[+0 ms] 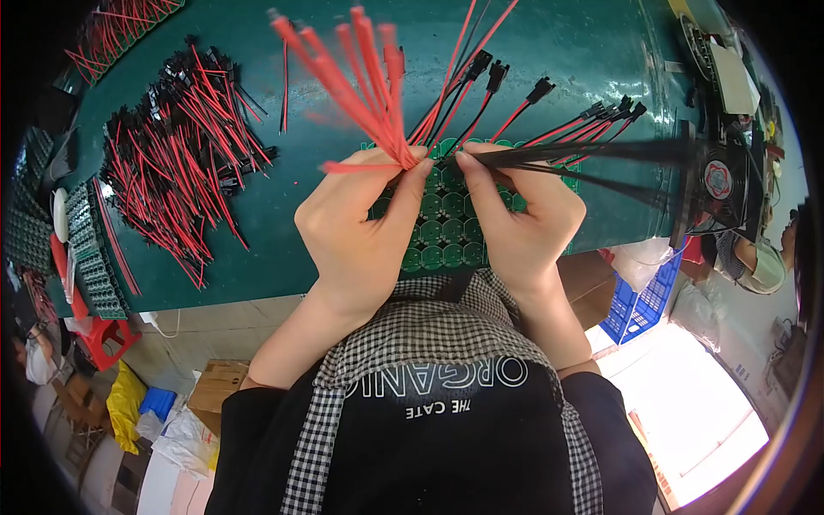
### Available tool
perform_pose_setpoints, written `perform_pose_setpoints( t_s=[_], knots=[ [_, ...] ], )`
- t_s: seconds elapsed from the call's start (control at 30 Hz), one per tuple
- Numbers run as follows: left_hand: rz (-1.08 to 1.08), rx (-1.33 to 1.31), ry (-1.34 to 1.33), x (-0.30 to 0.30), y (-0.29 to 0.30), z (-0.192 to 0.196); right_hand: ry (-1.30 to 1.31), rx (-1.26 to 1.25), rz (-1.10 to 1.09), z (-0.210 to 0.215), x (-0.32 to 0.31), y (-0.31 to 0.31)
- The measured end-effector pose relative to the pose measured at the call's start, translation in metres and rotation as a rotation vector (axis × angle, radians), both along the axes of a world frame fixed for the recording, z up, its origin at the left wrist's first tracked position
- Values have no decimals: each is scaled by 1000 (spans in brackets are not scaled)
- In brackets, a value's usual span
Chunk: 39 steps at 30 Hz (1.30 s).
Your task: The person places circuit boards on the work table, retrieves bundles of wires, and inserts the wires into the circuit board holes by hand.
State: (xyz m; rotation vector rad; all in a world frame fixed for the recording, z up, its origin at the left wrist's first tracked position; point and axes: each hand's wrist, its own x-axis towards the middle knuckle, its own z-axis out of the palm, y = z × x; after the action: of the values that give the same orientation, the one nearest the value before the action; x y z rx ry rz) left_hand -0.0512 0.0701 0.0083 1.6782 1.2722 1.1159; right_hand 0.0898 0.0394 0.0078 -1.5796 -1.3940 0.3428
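Note:
My left hand point(362, 219) is closed, thumb against fingers, on a bundle of red wires point(359, 86) that fans up and away, blurred at the far ends. Close beside it, my right hand point(525, 215) pinches a bundle of black wires point(614, 156), which spreads out to the right, also smeared by motion. Beneath both hands lies a panel of green circuit boards point(446, 230), partly hidden by them. Behind the fingertips, several red-and-black leads with black plug connectors point(495, 79) splay outward; my hands hide their near ends.
On the green table point(592, 51), a big heap of red-and-black connector leads point(176, 163) lies at left. Further left are more circuit board panels point(94, 249) and a red-handled tool point(64, 266). A cooling fan point(719, 178) stands at the right edge. A blue crate point(639, 300) is below.

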Motion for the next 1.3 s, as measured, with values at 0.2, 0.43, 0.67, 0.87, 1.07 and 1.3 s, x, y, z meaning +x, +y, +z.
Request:
perform_pose_setpoints(
  t_s=[0.2, 0.43, 0.67, 0.87, 1.07, 1.3],
  knots=[
    [18, 17, 1, 2, 0, -1, -91, 32, 22, 4, -1, 2],
    [-25, 113, 51, 3, 3, 0, -135, 38, 27, 6, -2, 3],
    [-33, 177, 115, 5, 5, 0, -123, -91, 25, 13, -3, 1],
    [-63, 180, 126, 9, 6, 3, -158, -139, 27, 19, -6, 3],
    [-36, 205, 123, 12, 6, -1, -153, -107, 44, 14, -5, 3],
    [-48, 11, -49, 8, 3, 3, 92, -86, -28, 10, 5, -4]
  ],
)
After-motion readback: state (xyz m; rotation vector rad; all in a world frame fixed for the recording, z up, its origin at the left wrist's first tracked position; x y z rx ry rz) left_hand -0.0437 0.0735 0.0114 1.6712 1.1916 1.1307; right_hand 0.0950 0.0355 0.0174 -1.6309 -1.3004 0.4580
